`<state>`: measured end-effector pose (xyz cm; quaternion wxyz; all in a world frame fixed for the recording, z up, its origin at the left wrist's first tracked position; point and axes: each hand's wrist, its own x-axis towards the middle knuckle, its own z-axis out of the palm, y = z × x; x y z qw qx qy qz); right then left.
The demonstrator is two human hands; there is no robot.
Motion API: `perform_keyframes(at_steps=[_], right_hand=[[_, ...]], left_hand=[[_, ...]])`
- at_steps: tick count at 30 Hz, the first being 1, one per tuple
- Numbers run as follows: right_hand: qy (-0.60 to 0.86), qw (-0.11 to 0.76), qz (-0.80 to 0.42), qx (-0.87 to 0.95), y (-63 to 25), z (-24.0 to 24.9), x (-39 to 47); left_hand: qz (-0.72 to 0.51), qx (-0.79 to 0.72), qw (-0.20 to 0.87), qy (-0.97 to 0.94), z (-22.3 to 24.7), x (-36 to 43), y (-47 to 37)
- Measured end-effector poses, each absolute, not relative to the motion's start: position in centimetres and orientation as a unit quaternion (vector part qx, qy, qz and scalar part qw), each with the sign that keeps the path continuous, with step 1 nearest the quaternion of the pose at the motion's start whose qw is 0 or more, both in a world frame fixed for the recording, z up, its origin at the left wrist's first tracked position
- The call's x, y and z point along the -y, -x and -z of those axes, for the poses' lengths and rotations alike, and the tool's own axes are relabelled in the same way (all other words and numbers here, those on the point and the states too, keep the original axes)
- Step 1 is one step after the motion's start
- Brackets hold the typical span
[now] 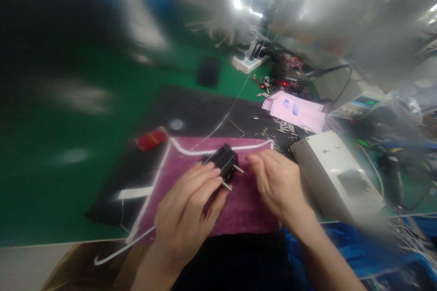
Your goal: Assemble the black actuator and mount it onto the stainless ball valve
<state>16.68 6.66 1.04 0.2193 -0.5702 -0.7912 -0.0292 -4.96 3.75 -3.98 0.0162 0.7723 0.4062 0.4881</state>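
Observation:
My left hand (191,204) is closed around a small black block-shaped part (223,161) from which two metal pins (238,169) stick out toward the right. The part is held over a purple cloth (249,209). Just right of the pins, my right hand (276,177) is closed, thumb and fingers pressed together. Whatever lies between those fingertips, if anything, is too small or hidden to make out. A white cord (191,152) runs across the cloth's far edge and down its left side.
Pink paper slips (297,109) lie at the back right, with loose metal pins (286,127) near them. A grey metal box (336,173) stands right of my right hand. A red packet (152,138) lies to the left. Behind are a power strip (248,61) and an instrument with a green display (365,101).

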Motion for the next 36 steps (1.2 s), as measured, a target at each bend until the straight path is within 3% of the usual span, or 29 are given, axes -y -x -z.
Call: perform_keyframes(at_steps=[10,17,28,32,36], right_hand=[[0.692,-0.020,0.167,0.702,-23.4,0.0,-15.2],[0.719,-0.105,0.174,0.664,-22.6,0.3,-15.1],[0.732,-0.157,0.150,0.645,-22.9,0.0,-15.4],[0.729,-0.114,0.141,0.660,-23.0,0.0,-15.1],[0.744,-0.018,0.117,0.657,-23.1,-1.2,-14.0]], left_hand=[[-0.489,-0.408,0.036,-0.770,3.9,-3.6,5.0],[-0.495,-0.402,0.052,-0.768,3.8,-3.6,4.9],[-0.490,-0.407,0.052,-0.769,4.1,-3.6,5.0],[-0.487,-0.408,0.051,-0.771,4.1,-3.6,5.0],[-0.490,-0.408,0.050,-0.769,4.1,-3.6,4.9]])
